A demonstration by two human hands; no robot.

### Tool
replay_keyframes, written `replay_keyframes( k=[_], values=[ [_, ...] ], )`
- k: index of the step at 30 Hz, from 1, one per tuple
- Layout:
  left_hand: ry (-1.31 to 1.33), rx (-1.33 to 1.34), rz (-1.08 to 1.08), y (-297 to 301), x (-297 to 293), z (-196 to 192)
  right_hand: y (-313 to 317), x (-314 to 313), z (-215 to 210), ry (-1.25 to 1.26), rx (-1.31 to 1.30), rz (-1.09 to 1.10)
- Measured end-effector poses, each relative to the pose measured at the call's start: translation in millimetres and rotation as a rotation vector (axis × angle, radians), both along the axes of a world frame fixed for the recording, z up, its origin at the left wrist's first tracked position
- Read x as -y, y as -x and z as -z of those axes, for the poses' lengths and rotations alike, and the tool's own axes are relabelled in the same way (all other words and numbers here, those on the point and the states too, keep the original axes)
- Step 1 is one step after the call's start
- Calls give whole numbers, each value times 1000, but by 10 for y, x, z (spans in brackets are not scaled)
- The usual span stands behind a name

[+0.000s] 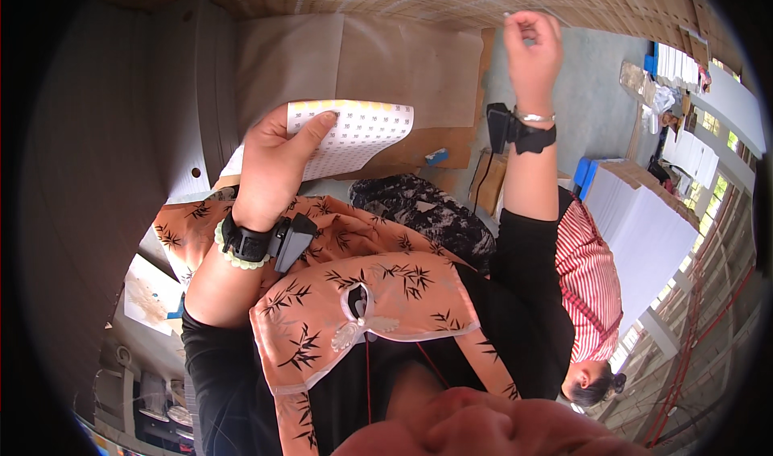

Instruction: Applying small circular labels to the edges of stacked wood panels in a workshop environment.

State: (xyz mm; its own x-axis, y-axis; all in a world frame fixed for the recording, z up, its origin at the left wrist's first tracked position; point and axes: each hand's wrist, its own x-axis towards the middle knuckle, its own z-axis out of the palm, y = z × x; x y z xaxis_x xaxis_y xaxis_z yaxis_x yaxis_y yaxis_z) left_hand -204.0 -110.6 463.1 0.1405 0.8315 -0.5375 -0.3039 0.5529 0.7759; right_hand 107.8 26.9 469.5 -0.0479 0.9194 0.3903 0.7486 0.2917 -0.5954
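- Left hand [272, 165] is clamped on a white sheet of small printed labels [354, 136]. Thumb lies across the face of it, the other fingers are curled round behind the left edge, so a proper closed grip.
- That label sheet sits upper middle of the view, just above the orange bamboo-print garment [362, 279]. Its long axis runs roughly left to right, with the free end pointing right and a little upward. It bows slightly, and there's a thin yellowish strip along its top edge.
- Right hand [533, 41] is raised well apart from the sheet, near the top right. Fingers are pinched together in a loose fist. Something thin may be poking out at the top, but I can't tell what it is or whether it's really holding anything.
- Both wrists have a black strap with a small black device [291, 239] on it. The left also has a pale green bead bracelet [233, 256], the right a silver bangle [535, 117].
- Behind the sheet: a big flat piece of brown paper [378, 57] with fold creases, lying over cardboard.
- Right side: a tall stack of white sheets [648, 231], with blue blocks [586, 174] near its left corner.
- More white stacks [684, 66] further back at upper right.
- A person in a red and white striped top [592, 283] is by that big stack.
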Motion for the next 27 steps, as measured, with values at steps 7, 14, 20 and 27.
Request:
replay_keyframes(
  k=[7, 14, 20, 27],
  values=[
    [2, -13, 28, 38, -13, 25, -263, -380, 157, -296, 434, 38],
    [-11, 11, 9, 61, -11, 8, -225, -404, 181, -298, 476, 69],
    [-1, 14, 22, 53, -4, -11, -216, -406, 168, -321, 460, 64],
    [-8, 15, 12, 32, -11, -40, -198, -443, 212, -452, 560, 109]
  ],
)
